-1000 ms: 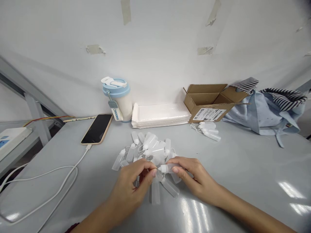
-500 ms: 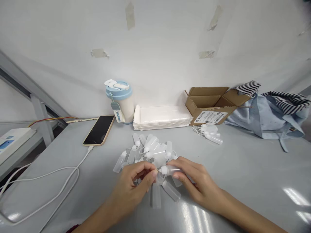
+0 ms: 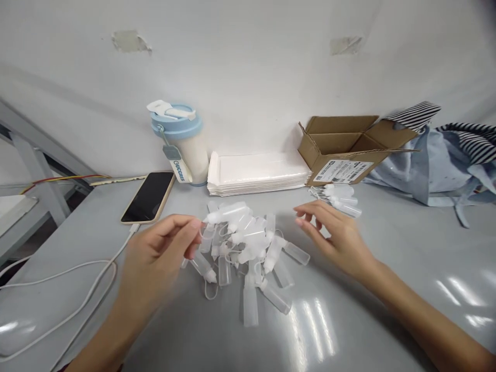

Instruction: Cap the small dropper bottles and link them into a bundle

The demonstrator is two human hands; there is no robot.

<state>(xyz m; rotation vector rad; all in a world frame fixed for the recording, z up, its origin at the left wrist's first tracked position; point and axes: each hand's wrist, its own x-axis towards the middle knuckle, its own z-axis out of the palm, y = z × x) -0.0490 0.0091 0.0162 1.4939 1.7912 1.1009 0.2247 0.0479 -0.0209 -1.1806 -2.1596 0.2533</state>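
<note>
A loose pile of small translucent dropper bottles with white caps and thin looped strings lies in front of me. At the pile's left edge my left hand pinches one dropper bottle by its pointed tip end; its body points right over the other bottles. A thin loop hangs beside those fingertips. My right hand is apart from the pile on its right side, fingers curved with a gap between thumb and index finger, nothing in it. Near it, toward the box, lies a small bunch of similar bottles.
A phone on a white charging cable lies at the left. Along the wall stand a blue-lidded cup, a stack of white padded envelopes, an open cardboard box and a light blue fabric bag.
My hands have moved apart: the left went left and up, pinching a bottle, while the right let go of its bottle and moved right. The camera view has tilted down.
</note>
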